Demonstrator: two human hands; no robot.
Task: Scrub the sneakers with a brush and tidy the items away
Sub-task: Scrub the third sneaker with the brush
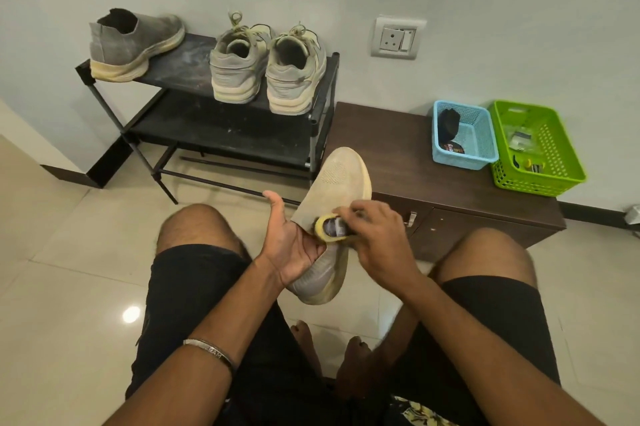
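A grey slip-on sneaker (337,179) with a yellowed sole is held over my knees, toe pointing away. My left hand (289,242) grips it near the ankle opening, fingers inside and thumb up. My right hand (375,238) grips a yellow-backed brush (329,226) whose bristles lie against the sneaker's upper. The matching grey sneaker (133,43) stands on the top shelf of a black shoe rack (194,65). A laced grey pair (268,69) stands beside it, heels toward me.
A low brown cabinet (426,179) stands right of the rack, against the wall. On it sit a blue basket (465,134) with a dark item and a green basket (536,148) with small items. Tiled floor lies all around; my bare feet are below.
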